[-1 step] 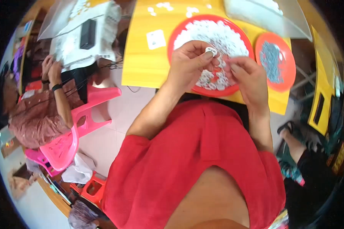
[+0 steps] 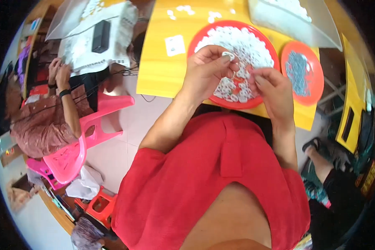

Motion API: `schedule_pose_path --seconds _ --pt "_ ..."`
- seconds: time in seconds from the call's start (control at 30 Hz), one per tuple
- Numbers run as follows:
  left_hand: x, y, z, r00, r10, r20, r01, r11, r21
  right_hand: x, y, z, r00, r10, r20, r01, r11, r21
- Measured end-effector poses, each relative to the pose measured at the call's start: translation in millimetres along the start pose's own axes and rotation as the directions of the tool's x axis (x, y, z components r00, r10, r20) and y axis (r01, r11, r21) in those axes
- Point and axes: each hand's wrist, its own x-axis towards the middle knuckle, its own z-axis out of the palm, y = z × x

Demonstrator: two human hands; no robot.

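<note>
My left hand (image 2: 207,68) is closed, pinching a small white ring-shaped plastic piece (image 2: 228,55) between thumb and forefinger. To its right, my right hand (image 2: 271,85) has its thumb and forefinger pressed together; whatever they hold, if anything, is too small and blurred to name. Both hands are over the near part of a round red tray (image 2: 275,53), which is heaped with similar white pieces (image 2: 237,39). Some red bottom shows between the pieces. Right of it, a smaller orange-red tray (image 2: 316,68) carries a pile of thin grey metal parts (image 2: 296,71).
The trays stand on a yellow table (image 2: 156,77) with a white square card (image 2: 175,45) and several loose white pieces (image 2: 181,9). A translucent bin (image 2: 279,18) sits at the far right. On the left, another person (image 2: 50,116) works beside a pink chair (image 2: 108,104).
The whole view has shifted slightly, so the table and trays appear a little lower and further right. The white piece in my left hand looks slightly turned. Both hands keep their pinch.
</note>
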Motion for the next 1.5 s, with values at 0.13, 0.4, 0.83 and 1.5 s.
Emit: schedule_pose_path --seconds 0.13,0.4,0.83,1.5 --pt "18.3 42.2 -25.5 0.989 0.031 -0.142 -0.048 0.992 -0.120 -4.9 3.5 -15.1 1.000 0.001 0.022 -0.001 1.000 -0.005" --pt "117.6 163.2 -106.7 0.913 0.118 -0.390 -0.090 0.992 0.089 -10.2 2.7 -21.9 1.000 -0.018 0.007 0.018 0.999 -0.033" --pt "211.3 231.4 -152.6 0.756 0.376 -0.535 0.050 0.783 0.621 -18.7 -9.2 -42.8 0.979 -0.119 -0.168 0.067 0.957 -0.283" --pt "6.7 17.8 -11.9 0.859 0.075 0.507 -0.505 -0.042 0.862 49.3 -15.9 -96.0 0.875 0.122 -0.468 -0.267 0.928 -0.259"
